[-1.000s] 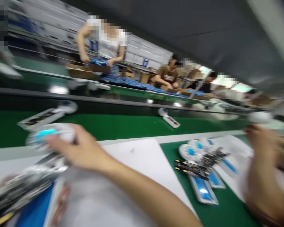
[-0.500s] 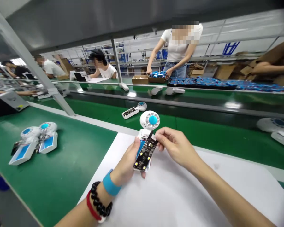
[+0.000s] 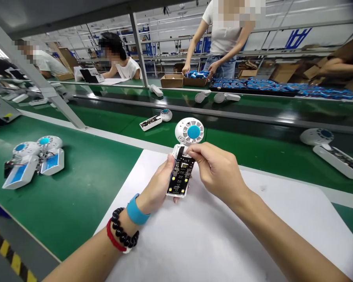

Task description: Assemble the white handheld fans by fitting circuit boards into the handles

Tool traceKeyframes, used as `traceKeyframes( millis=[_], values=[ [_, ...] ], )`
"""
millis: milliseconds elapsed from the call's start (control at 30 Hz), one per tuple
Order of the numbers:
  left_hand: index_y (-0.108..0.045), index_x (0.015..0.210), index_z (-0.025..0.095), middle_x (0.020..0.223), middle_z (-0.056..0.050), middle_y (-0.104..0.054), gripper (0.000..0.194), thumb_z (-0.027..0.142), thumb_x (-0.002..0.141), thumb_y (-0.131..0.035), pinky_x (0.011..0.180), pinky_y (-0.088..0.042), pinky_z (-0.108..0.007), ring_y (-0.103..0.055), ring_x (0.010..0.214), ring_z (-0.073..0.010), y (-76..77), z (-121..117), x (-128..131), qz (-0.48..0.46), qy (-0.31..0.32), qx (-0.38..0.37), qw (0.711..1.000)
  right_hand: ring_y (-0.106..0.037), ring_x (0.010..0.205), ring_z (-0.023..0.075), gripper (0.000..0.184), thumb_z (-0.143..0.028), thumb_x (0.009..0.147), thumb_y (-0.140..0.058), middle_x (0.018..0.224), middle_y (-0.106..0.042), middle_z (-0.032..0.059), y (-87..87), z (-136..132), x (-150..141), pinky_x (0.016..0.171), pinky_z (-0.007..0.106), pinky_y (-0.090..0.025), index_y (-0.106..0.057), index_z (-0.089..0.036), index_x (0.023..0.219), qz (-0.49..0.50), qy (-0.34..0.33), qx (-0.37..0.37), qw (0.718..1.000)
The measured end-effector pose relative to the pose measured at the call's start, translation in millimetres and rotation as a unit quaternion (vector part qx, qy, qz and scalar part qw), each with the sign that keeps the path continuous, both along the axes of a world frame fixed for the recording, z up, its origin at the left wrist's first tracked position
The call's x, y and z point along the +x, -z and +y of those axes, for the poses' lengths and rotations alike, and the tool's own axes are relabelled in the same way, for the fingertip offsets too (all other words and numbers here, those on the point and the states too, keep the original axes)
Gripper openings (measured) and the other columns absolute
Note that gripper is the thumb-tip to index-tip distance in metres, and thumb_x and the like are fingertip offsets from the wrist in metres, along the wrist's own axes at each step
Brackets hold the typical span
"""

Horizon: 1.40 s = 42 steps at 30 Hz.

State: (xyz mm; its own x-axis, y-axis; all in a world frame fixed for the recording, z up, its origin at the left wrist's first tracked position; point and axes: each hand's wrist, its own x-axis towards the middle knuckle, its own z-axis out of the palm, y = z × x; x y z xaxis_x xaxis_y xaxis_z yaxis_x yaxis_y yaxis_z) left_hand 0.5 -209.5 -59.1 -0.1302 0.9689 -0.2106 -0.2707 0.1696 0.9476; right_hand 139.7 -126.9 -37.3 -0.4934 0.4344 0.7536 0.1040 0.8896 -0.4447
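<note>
My left hand (image 3: 159,178) is wrapped round the white handle of a handheld fan, whose round head (image 3: 190,131) with a blue centre points away from me. A black circuit board (image 3: 181,176) with several yellow squares lies lengthwise over the handle's open face. My right hand (image 3: 214,162) pinches at the board's upper end, near the fan's neck; whether it grips the board itself or a small part there is hidden by the fingers. Beneath both hands is a white sheet (image 3: 176,239) on the green bench.
Two opened fans (image 3: 20,172) with blue insides lie on the bench at left. On the green conveyor rest another fan (image 3: 151,122) beyond my hands and one more (image 3: 338,156) at right. A slanted post (image 3: 50,92) stands at left. Co-workers (image 3: 220,43) sit or stand across the line.
The view has swung round from a blurred angle. In the last half second the circuit board has turned from slanting across the handle to lying in line with it.
</note>
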Motion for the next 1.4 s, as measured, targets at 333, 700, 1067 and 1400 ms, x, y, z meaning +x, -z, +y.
traceKeyframes(
  millis=[333, 700, 1067, 1400],
  values=[
    [-0.059, 0.112, 0.016, 0.097, -0.008, -0.07, 0.079, 0.083, 0.071, -0.066, 0.071, -0.059, -0.032, -0.069, 0.085, -0.0245, 4.1, -8.5, -14.1, 0.154, -0.05, 0.249, 0.955, -0.068, 0.072, 0.0142, 0.009, -0.023, 0.105, -0.057, 0.096, -0.074, 0.0033, -3.3, -12.0, 2.7, 0.065, 0.024, -0.053, -0.061, -0.022, 0.112, 0.039, -0.134, 0.026, 0.99],
    [-0.061, 0.124, 0.016, 0.107, -0.015, -0.075, 0.08, 0.078, 0.075, -0.068, 0.083, -0.063, -0.044, -0.073, 0.099, -0.0354, 4.7, -7.4, -23.6, 0.201, 0.039, 0.361, 0.91, -0.067, 0.061, 0.0173, 0.031, -0.021, 0.106, -0.048, 0.085, -0.076, 0.0037, -15.6, -13.7, 15.6, 0.054, 0.028, -0.046, -0.06, -0.021, 0.135, -0.114, -0.225, 0.073, 0.965],
    [-0.058, 0.128, 0.015, 0.112, -0.016, -0.074, 0.089, 0.085, 0.074, -0.062, 0.089, -0.062, -0.044, -0.072, 0.103, -0.0358, 9.1, -11.1, -25.2, 0.228, -0.005, 0.324, 0.918, -0.067, 0.062, 0.0145, 0.011, -0.027, 0.105, -0.056, 0.079, -0.073, 0.0001, -7.7, -8.4, 14.4, 0.056, 0.026, -0.045, -0.06, -0.021, 0.114, -0.065, -0.168, 0.122, 0.976],
    [-0.034, 0.156, 0.031, 0.161, -0.009, -0.039, 0.072, 0.073, 0.097, -0.03, 0.123, -0.035, -0.053, -0.035, 0.149, -0.0352, 17.7, -8.5, -3.7, 0.256, -0.005, 0.183, 0.949, -0.07, 0.095, 0.0219, 0.052, -0.025, 0.072, -0.089, 0.108, -0.07, 0.0022, 20.6, -10.6, -15.4, 0.068, 0.027, -0.058, -0.062, -0.021, 0.117, 0.044, -0.154, -0.618, 0.77]
  ],
)
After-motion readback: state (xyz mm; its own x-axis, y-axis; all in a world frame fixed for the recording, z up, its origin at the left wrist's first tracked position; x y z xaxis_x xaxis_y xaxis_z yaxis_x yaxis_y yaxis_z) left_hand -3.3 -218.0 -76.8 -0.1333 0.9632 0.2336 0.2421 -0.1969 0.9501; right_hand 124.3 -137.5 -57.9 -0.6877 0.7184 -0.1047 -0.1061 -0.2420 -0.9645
